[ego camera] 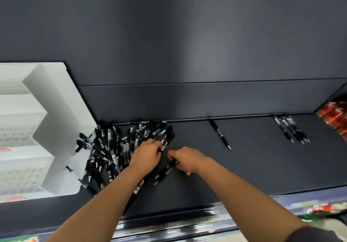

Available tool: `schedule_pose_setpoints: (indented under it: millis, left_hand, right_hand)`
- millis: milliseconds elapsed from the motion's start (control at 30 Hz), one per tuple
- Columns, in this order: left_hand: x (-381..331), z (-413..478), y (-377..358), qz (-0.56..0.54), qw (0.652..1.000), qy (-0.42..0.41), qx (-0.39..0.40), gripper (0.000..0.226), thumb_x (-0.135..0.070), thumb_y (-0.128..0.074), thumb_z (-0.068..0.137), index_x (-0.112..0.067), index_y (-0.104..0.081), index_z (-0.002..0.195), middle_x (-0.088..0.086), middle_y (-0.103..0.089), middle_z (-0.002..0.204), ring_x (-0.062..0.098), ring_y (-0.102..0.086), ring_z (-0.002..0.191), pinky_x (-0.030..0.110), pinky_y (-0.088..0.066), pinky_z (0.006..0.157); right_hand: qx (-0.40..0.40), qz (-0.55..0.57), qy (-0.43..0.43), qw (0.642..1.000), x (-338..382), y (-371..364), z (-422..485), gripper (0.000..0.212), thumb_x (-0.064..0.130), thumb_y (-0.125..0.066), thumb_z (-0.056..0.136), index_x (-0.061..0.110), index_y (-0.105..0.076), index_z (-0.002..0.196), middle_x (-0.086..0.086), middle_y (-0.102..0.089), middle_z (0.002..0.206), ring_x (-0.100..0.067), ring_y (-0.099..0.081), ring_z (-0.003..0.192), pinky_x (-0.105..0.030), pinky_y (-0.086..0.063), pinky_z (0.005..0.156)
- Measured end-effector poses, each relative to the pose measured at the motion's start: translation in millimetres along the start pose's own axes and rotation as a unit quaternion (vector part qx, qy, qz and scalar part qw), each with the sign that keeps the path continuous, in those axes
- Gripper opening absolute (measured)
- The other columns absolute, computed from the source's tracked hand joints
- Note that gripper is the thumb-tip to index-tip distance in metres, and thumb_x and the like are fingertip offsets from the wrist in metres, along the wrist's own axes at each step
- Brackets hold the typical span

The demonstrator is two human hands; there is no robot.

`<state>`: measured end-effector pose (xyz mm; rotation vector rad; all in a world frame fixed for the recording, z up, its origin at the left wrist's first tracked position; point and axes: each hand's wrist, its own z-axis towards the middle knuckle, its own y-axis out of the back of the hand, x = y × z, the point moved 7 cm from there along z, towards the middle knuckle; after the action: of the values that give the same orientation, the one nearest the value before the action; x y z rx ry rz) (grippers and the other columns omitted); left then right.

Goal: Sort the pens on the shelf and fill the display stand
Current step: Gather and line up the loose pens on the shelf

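No lettering is coming through legibly anywhere. The black pens [105, 147] in the pile are carrying pale printed bands on their barrels, but the print is blurring into smears. The single pen [220, 134] lying apart and the small row of pens [290, 129] are showing the same light bands, too small to read. The red packages [334, 115] at the right edge are bearing white marks that are not resolving into letters. Red strips [13, 197] on the white display stand [56, 100] are looking like labels, yet they are blurring beyond reading.
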<state>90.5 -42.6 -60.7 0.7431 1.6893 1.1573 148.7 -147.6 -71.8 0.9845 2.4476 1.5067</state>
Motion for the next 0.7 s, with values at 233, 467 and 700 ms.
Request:
schedule_pose_setpoints:
  millis: [233, 467, 700]
  left_hand:
    - [-15.2, 9.8, -3.2, 0.065, 0.998, -0.014, -0.001, 0.031, -0.022, -0.049, 0.093, -0.015, -0.051, 0.123, 0.004, -0.049, 0.122, 0.022, -0.046, 0.117, 0.036, -0.047, 0.086]
    - [-33.8, 22.4, -13.9, 0.162, 0.985, -0.002, 0.053, 0.038, -0.003, -0.052, 0.087, -0.006, -0.044, 0.124, 0.012, -0.051, 0.124, 0.030, -0.057, 0.112, 0.040, -0.050, 0.083]
    - [-41.3, 27.5, -26.4, 0.144, 0.986, -0.013, 0.079, 0.062, -0.001, -0.046, 0.088, -0.012, -0.020, 0.143, 0.016, -0.054, 0.125, 0.033, -0.058, 0.111, 0.040, -0.049, 0.080]
  right_hand:
    - [-0.111, 0.059, -0.078, 0.989, -29.2, 12.4, 5.5, 0.036, 0.015, -0.042, 0.096, 0.022, -0.051, 0.131, -0.014, -0.048, 0.128, -0.035, -0.054, 0.111, -0.038, -0.048, 0.089]
    - [-0.125, 0.047, -0.152, 0.979, -22.4, 4.6, 11.3, 0.041, 0.039, -0.059, 0.085, 0.017, -0.043, 0.116, -0.014, -0.058, 0.113, -0.037, -0.059, 0.101, -0.035, -0.042, 0.066]
    - [-0.118, 0.060, -0.193, 0.972, -32.9, -5.2, 5.7, 0.046, 0.006, -0.054, 0.089, 0.016, -0.033, 0.129, -0.019, -0.045, 0.123, -0.038, -0.057, 0.104, -0.038, -0.043, 0.068]
